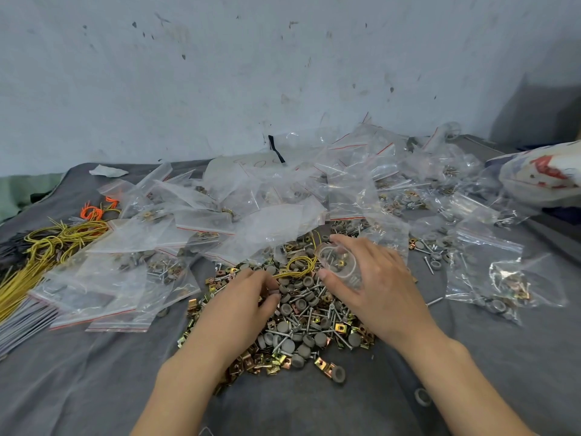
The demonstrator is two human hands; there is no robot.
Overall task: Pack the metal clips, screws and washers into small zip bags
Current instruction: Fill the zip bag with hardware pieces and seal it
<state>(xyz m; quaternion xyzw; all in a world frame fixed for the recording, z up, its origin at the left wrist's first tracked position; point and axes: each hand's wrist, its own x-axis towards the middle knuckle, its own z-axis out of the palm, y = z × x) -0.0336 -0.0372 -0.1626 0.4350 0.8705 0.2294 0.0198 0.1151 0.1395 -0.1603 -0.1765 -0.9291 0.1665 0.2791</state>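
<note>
Grey cloth (94, 388) below a scuffed pale wall (220, 73) carries a heap (308, 322) of brass-coloured metal clips, silver screws and grey round washers. A person's right hand (377, 287) grips a small clear zip bag (341, 267) just above the heap. The left hand (239, 309) curls its fingers (267, 302) into the heap; any catch cannot be told.
</note>
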